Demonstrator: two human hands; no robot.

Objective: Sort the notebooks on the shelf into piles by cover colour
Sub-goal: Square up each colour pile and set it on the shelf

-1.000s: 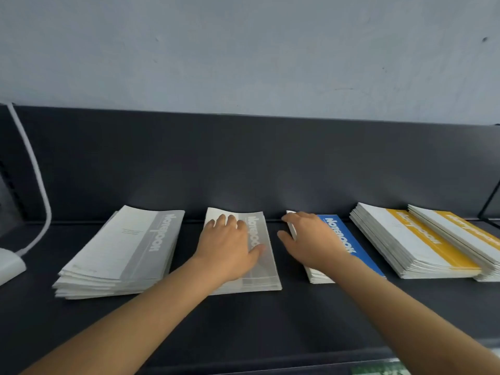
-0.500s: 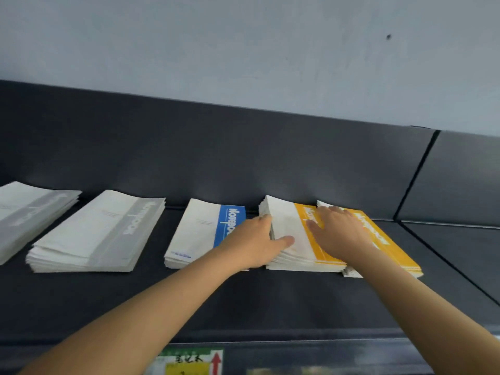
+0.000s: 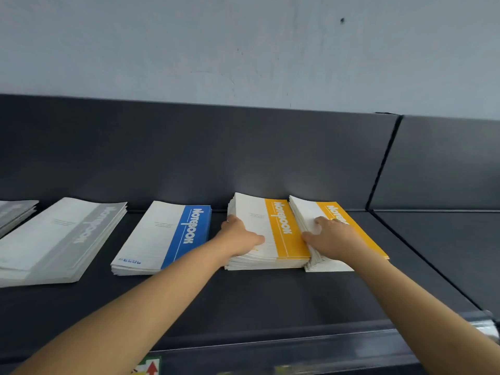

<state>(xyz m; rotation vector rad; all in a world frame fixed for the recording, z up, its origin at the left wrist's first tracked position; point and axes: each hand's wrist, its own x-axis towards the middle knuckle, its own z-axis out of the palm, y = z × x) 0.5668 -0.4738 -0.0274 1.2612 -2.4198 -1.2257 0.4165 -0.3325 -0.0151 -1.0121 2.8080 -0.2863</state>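
On the dark grey shelf (image 3: 270, 301), the left hand (image 3: 238, 236) lies flat, fingers spread, on the left stack of yellow-banded white notebooks (image 3: 281, 228). The right hand (image 3: 332, 236) presses open-palmed on the adjoining right yellow-banded stack (image 3: 351, 228). A blue-banded notebook pile (image 3: 165, 236) lies just left; grey-banded piles (image 3: 59, 239) lie farther left.

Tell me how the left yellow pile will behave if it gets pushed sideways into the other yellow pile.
The left yellow pile is many thin, loose notebooks, so it will probably shear and fan out rather than slide as one block. Its edges already look stepped. The covers look smooth, so top copies may slip first. The left hand pressing down on top should help hold it together.
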